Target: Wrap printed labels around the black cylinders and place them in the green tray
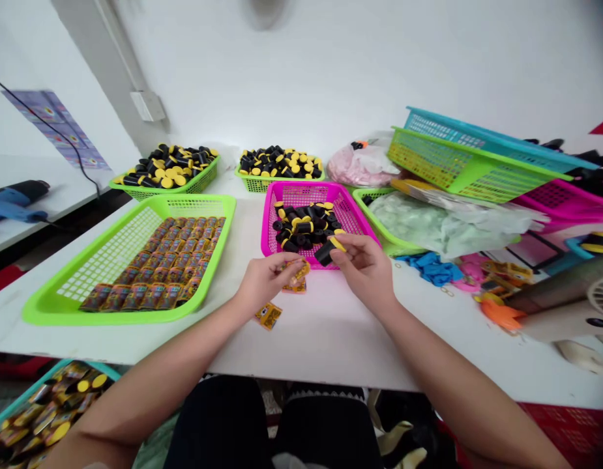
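My right hand (367, 270) pinches a black cylinder with a yellow cap (325, 253) just in front of the pink basket (352, 221). The basket holds a heap of similar black and yellow cylinders (304, 227). To its left, my left hand (266, 280) has its fingertips closed on a small printed yellow wrapper (301, 268). Another wrapper (295, 286) lies beneath those fingertips, and a separate yellow wrapper (268, 316) rests on the white table (321, 339) nearer to me. On the left, a green basket (120, 319) contains rows of wrapped cylinders (169, 264).
Two green baskets of cylinders (171, 166) (281, 163) stand at the back. Stacked baskets (457, 163), a plastic bag (428, 218) and blue pieces (431, 267) occupy the right. Below the table's left edge sits a bin of wrapped cylinders (47, 410).
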### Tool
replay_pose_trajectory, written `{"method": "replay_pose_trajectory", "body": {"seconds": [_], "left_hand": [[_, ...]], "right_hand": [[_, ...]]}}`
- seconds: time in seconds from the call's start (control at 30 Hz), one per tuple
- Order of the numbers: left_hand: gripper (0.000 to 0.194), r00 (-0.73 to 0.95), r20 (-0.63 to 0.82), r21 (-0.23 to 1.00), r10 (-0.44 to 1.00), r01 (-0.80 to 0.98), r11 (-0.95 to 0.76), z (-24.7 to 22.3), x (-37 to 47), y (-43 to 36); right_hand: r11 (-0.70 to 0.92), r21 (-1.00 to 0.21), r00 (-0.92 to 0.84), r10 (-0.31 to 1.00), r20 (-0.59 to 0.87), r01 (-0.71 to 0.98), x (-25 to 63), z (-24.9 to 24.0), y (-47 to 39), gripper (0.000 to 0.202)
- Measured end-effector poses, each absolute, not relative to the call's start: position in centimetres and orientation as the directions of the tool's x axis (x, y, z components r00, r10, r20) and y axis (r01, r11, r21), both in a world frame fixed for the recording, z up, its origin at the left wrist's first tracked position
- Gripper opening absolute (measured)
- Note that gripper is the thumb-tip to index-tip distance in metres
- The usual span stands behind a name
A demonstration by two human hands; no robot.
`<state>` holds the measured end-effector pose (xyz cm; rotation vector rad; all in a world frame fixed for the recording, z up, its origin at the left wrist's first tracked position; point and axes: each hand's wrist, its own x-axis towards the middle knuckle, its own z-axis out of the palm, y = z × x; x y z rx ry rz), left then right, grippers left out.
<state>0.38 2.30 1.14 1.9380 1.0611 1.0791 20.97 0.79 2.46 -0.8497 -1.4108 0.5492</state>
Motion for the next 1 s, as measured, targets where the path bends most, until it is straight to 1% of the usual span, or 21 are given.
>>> {"method": "replay_pose_trajectory", "body": {"seconds": [0.13,0.23,0.3,0.37,0.47,0.6,0.67,0.73,0.8,0.87,0.9,0.93,1.0], "left_hand": [[0.048,0.432,0.305,0.782,0.849,0.395,-0.482,1.0,-0.1,1.5],[0.054,0.489,0.307,0.726,0.816,0.434,-0.533,1.1,-0.3,1.1],[0.056,0.521,0.316,0.702,0.793,0.434,-0.565,1.1,-0.3,1.0],[0.057,0.540,0.325,0.689,0.777,0.427,-0.585,1.0,-0.4,1.0],[0.058,0.513,0.353,0.695,0.783,0.417,-0.586,0.9,-0.4,0.8],[0.062,0.457,0.381,0.752,0.803,0.352,-0.557,0.8,-0.3,0.7],[0.074,0.422,0.401,0.788,0.813,0.293,-0.541,0.7,-0.1,0.6],[0.087,0.393,0.427,0.818,0.814,0.216,-0.534,0.5,0.1,0.6],[0.093,0.389,0.446,0.829,0.806,0.160,-0.536,0.4,0.2,0.7],[0.091,0.395,0.449,0.825,0.801,0.160,-0.542,0.3,0.3,0.7],[0.089,0.396,0.444,0.819,0.804,0.183,-0.543,0.3,0.3,0.7],[0.087,0.397,0.438,0.810,0.807,0.215,-0.545,0.3,0.4,0.6],[0.082,0.400,0.430,0.783,0.810,0.282,-0.555,0.2,0.4,0.5]], "right_hand": [[0.475,-0.877,0.098,0.872,0.480,0.073,20.3,2.9,0.1,0.029],[0.393,-0.920,0.057,0.918,0.392,0.005,20.0,3.1,-0.3,0.034],[0.379,-0.925,0.046,0.925,0.377,-0.034,19.9,3.1,-0.4,0.035],[0.393,-0.918,0.034,0.920,0.391,-0.050,19.9,3.0,-0.5,0.033],[0.442,-0.897,0.013,0.897,0.442,0.006,19.7,2.6,-0.5,0.027],[0.552,-0.829,0.002,0.832,0.554,0.094,19.3,1.6,-0.4,0.026],[0.620,-0.771,-0.013,0.780,0.625,0.144,19.2,1.3,-0.4,0.025],[0.685,-0.697,-0.085,0.723,0.686,0.211,19.2,1.3,-0.6,0.018],[0.749,-0.598,-0.198,0.656,0.728,0.285,19.3,1.6,-0.8,0.009],[0.786,-0.497,-0.277,0.603,0.748,0.367,19.3,1.9,-1.0,0.010],[0.785,-0.464,-0.282,0.593,0.754,0.410,19.3,2.0,-1.1,0.008],[0.769,-0.454,-0.262,0.600,0.756,0.450,19.2,2.0,-1.2,0.006],[0.709,-0.483,-0.181,0.640,0.747,0.514,19.0,1.9,-1.2,0.016]]}}
